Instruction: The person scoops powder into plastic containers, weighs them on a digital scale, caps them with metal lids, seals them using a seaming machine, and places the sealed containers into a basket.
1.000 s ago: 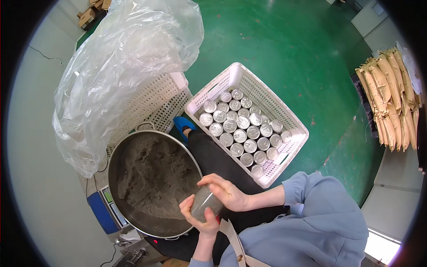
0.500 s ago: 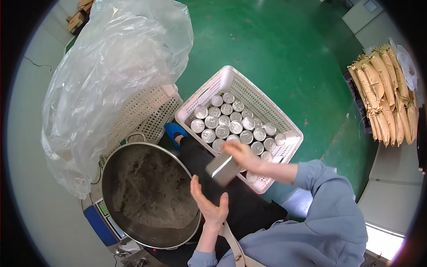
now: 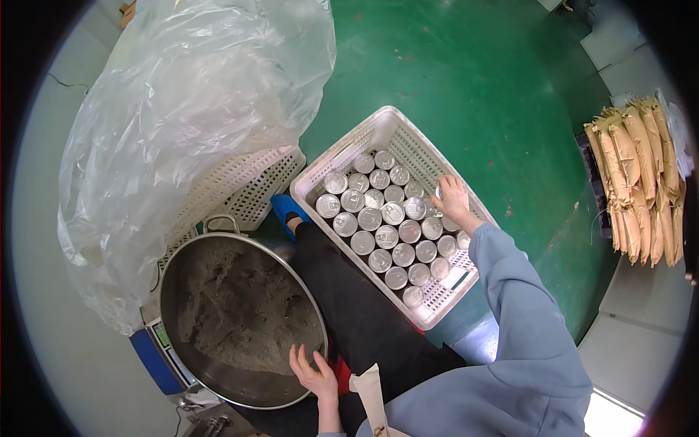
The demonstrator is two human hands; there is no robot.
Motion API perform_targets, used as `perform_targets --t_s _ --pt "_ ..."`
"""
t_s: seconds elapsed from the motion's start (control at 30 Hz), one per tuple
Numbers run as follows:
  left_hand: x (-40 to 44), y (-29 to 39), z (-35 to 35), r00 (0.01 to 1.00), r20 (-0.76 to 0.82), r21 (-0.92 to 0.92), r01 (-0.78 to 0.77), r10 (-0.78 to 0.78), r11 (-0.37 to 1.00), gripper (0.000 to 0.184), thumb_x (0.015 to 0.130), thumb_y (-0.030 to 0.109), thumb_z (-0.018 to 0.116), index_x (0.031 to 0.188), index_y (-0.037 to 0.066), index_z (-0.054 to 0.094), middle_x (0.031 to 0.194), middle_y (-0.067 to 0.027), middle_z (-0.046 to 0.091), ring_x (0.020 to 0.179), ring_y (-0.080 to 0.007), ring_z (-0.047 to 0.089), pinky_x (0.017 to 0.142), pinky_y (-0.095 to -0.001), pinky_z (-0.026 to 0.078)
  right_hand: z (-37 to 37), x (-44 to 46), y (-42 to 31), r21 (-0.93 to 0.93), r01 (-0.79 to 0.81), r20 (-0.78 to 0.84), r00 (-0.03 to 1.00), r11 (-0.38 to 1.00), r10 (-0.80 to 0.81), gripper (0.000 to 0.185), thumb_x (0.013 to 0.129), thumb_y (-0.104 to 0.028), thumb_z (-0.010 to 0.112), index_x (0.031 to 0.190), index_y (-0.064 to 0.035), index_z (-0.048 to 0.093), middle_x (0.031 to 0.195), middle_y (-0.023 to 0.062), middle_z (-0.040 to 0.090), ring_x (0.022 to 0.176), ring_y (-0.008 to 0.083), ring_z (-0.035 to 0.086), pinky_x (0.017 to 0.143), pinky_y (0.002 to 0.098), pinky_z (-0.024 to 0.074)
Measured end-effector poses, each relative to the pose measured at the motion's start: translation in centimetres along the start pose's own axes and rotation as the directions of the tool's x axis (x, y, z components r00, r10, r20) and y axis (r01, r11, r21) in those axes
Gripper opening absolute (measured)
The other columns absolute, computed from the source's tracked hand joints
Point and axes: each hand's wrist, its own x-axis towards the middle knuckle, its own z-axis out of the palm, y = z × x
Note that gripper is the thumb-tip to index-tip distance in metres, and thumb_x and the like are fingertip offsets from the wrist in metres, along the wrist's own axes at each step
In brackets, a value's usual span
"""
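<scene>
The left hand (image 3: 317,375) is at the near right rim of the metal pot (image 3: 240,397), its fingers spread and holding nothing; if they touch the rim, I cannot tell. Grey-brown paste (image 3: 240,309) lies in this pot. The right hand (image 3: 453,198) is at the right side of the white basket (image 3: 429,315) — its fingers bend down at the cans (image 3: 386,237), but whether they pinch one is hidden. The cans stand together inside the basket, silver lids up.

Right arm (image 3: 520,291) extended toward the far right, right hand (image 3: 453,198) with fingers bent, left hand (image 3: 316,373) nearer and further left, empty, fingers spread and loosely curled.
</scene>
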Motion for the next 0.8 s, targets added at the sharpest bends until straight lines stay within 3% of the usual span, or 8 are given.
perform_targets --t_s 0.2,0.3,0.43,0.5,0.6,0.8 --pt "1.4 1.2 0.8 0.999 0.034 0.037 0.011 -0.013 0.999 0.025 0.102 0.010 0.060 0.120 -0.005 0.070 0.136 -0.0240 0.063 0.124 -0.0446 0.062 0.102 -0.0515 0.051 2.8 0.4 0.7 -0.030 -0.027 0.011 1.000 0.999 0.028 0.065 0.081 -0.031 0.083 0.137 -0.0080 0.060 0.138 0.0114 0.057 0.134 0.0341 0.050 0.106 0.0506 0.0490" --pt "1.6 1.2 1.0 0.999 0.047 0.042 0.015 -0.017 0.999 0.025 0.104 0.011 0.057 0.118 -0.005 0.070 0.133 -0.0239 0.065 0.121 -0.0440 0.064 0.101 -0.0499 0.052 4.6 0.3 0.7 -0.006 -0.123 0.067 0.990 0.992 0.123 0.069 0.082 -0.033 0.085 0.141 -0.0111 0.058 0.145 0.0081 0.054 0.139 0.0308 0.046 0.107 0.0536 0.0452" --pt "1.9 1.3 1.2 0.998 0.058 0.042 0.023 -0.025 0.999 0.023 0.104 0.010 0.056 0.115 -0.004 0.071 0.128 -0.0225 0.068 0.117 -0.0429 0.067 0.098 -0.0489 0.053 7.1 -0.4 1.2 -0.143 -0.218 0.220 0.944 0.965 0.246 0.071 0.084 -0.032 0.081 0.146 -0.0109 0.055 0.151 0.0081 0.052 0.145 0.0293 0.043 0.113 0.0584 0.0408" --pt "1.9 1.2 1.2 0.997 0.066 0.047 0.029 -0.032 0.998 0.023 0.104 0.010 0.056 0.114 -0.003 0.072 0.126 -0.0217 0.069 0.115 -0.0420 0.068 0.096 -0.0482 0.054 8.5 -0.3 1.4 -0.257 -0.209 0.347 0.891 0.943 0.292 0.072 0.085 -0.032 0.080 0.148 -0.0108 0.053 0.154 0.0079 0.051 0.148 0.0289 0.041 0.116 0.0601 0.0387" --pt "1.8 0.9 1.4 0.997 0.071 0.049 0.027 -0.031 0.998 0.022 0.103 0.009 0.056 0.112 -0.003 0.072 0.121 -0.0205 0.071 0.111 -0.0407 0.069 0.094 -0.0473 0.054 9.0 -0.6 0.6 -0.320 -0.158 0.380 0.882 0.934 0.279 0.071 0.085 -0.026 0.078 0.149 -0.0110 0.051 0.154 0.0076 0.051 0.149 0.0299 0.041 0.118 0.0617 0.0365" --pt "2.1 1.0 1.3 0.994 0.083 0.019 0.066 -0.068 0.998 0.019 0.100 0.008 0.060 0.107 -0.003 0.073 0.114 -0.0189 0.074 0.106 -0.0394 0.071 0.093 -0.0474 0.055 9.8 -0.9 2.1 -0.339 -0.049 0.396 0.898 0.940 0.190 0.073 0.079 -0.011 0.078 0.146 -0.0059 0.049 0.150 0.0178 0.051 0.144 0.0377 0.045 0.115 0.0525 0.0464"
